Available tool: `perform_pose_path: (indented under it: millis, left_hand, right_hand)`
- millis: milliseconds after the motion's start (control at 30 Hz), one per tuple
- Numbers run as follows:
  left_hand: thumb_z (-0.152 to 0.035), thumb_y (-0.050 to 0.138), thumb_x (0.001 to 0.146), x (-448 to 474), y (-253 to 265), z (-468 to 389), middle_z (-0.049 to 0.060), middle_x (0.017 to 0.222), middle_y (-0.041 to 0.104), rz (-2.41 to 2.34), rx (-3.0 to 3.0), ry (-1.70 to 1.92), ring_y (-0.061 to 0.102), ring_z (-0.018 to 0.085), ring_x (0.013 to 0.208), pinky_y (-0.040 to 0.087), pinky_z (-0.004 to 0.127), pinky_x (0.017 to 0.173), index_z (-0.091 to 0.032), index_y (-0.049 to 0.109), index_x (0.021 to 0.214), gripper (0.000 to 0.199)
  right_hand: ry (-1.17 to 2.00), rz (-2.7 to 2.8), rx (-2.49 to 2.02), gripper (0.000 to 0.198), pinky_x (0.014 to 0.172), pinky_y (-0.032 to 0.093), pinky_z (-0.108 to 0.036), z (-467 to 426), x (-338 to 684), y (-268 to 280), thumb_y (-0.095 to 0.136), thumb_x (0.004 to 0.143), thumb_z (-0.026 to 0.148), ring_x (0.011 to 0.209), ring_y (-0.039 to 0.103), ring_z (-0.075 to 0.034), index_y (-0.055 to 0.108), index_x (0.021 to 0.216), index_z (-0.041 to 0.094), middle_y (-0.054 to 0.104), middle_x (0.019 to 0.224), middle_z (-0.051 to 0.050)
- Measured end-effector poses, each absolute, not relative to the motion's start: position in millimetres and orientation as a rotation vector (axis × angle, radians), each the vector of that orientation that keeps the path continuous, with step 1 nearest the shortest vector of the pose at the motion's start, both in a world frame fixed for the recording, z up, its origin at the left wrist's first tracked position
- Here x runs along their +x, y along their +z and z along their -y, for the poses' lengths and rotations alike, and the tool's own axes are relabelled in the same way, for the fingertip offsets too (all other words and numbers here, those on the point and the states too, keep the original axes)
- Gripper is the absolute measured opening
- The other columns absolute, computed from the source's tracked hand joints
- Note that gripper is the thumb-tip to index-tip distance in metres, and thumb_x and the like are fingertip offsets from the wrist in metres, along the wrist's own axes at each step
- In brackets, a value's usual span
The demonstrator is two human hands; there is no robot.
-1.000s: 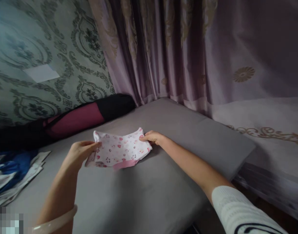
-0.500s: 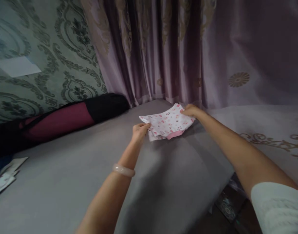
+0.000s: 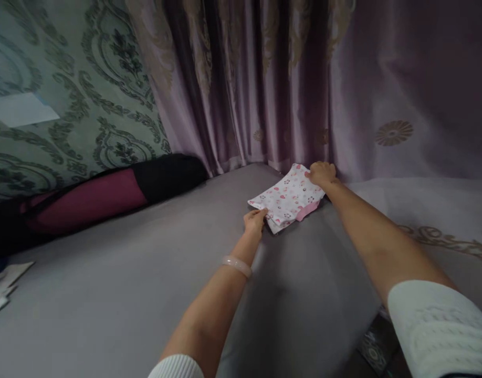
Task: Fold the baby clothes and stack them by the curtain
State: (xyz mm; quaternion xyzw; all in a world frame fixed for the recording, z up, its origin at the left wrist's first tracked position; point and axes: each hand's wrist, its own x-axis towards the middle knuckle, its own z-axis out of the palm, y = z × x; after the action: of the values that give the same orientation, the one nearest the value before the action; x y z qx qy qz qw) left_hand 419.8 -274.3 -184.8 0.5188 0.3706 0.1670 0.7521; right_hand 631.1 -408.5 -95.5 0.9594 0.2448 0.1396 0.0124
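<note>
Lots of room across bed (image 3: 126,289) btwn L arm (image 3: 209,320) & clothes (image 3: 7,283) at L edge. Bag (image 3: 91,197) along wall (image 3: 67,68) blocks back L. Curtain (image 3: 233,105) bars far side, tight by R hand (image 3: 322,172). Passable strip btwn bag & cloth (image 3: 288,195); gap btwn L arm & R arm (image 3: 383,236) reaches cloth too.

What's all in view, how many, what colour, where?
Printed cloth: one, white and pink, centre right
Flat surface: one, grey, central
Wall: one, patterned green, left
Sheet: one, white, on wall
Long bag: one, black-maroon, by wall
Fabrics: count unclear, whitish and blue, left edge
Curtain: count unclear, purple and gold, behind
Patterned patch: one, dark, lower right
Bangle: one, pale pink, left wrist
Sleeves: two, white, lower edge
Left hand: one, cloth's left edge
Right hand: one, cloth's right edge
</note>
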Motion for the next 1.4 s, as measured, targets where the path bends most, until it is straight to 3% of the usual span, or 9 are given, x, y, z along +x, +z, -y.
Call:
perform_pose_path:
  millis: [200,433,733,1067,1267,1400]
  left_hand:
    - [-0.022,0.067,0.080,418.7,-196.0,273.4,-0.007,0.046,0.043,-0.881,1.344,0.290,0.032,0.004,0.032,0.022,0.020,0.036,-0.014,0.059,0.071,0.015]
    - [-0.031,0.061,0.085,395.0,-192.0,266.0,0.001,0.064,0.061,-0.813,1.606,0.179,0.045,0.006,0.041,0.031,0.019,0.039,-0.012,0.063,0.084,0.019]
    - [-0.024,0.054,0.087,324.4,-174.6,239.8,0.004,0.078,0.068,-0.738,1.694,0.090,0.053,0.007,0.053,0.034,0.018,0.046,-0.013,0.063,0.097,0.017]
    - [-0.032,0.056,0.083,241.7,-163.1,206.4,0.005,0.083,0.070,-0.789,1.732,0.067,0.057,0.010,0.059,0.036,0.021,0.052,-0.015,0.061,0.096,0.022]
    - [-0.044,0.057,0.079,185.1,-162.4,191.9,0.006,0.084,0.070,-0.764,1.775,0.060,0.059,0.013,0.064,0.040,0.022,0.056,-0.015,0.061,0.094,0.033]
    - [-0.051,0.061,0.074,146.8,-164.3,183.9,0.006,0.083,0.070,-0.803,1.791,0.039,0.059,0.014,0.064,0.042,0.024,0.057,-0.016,0.062,0.093,0.040]
  right_hand:
    - [0.372,-0.625,2.957,0.034,0.088,0.038,-0.037,410.2,632.3,-120.9,0.046,0.094,0.028,0.111,0.052,-0.029,0.066,0.111,0.006,0.061,0.117,-0.020]
    - [0.448,-0.652,2.948,0.033,0.089,0.035,-0.037,411.6,622.3,-150.4,0.039,0.094,0.019,0.111,0.050,-0.029,0.068,0.105,0.006,0.061,0.115,-0.019]
    - [0.602,-0.612,3.011,0.034,0.086,0.034,-0.038,415.1,605.9,-174.3,0.036,0.088,0.010,0.108,0.050,-0.029,0.060,0.113,0.005,0.060,0.113,-0.020]
    - [0.672,-0.685,3.118,0.043,0.093,0.036,-0.039,404.7,562.6,-173.3,0.045,0.087,0.017,0.118,0.046,-0.031,0.050,0.128,0.005,0.051,0.130,-0.022]
    - [0.334,-0.960,3.136,0.047,0.103,0.034,-0.038,372.5,523.0,-184.6,0.040,0.093,0.035,0.128,0.042,-0.029,0.052,0.131,0.010,0.047,0.140,-0.018]
    - [0.086,-1.011,3.162,0.055,0.109,0.029,-0.045,351.4,496.1,-193.3,0.028,0.097,0.046,0.136,0.032,-0.029,0.049,0.136,0.015,0.040,0.147,-0.016]
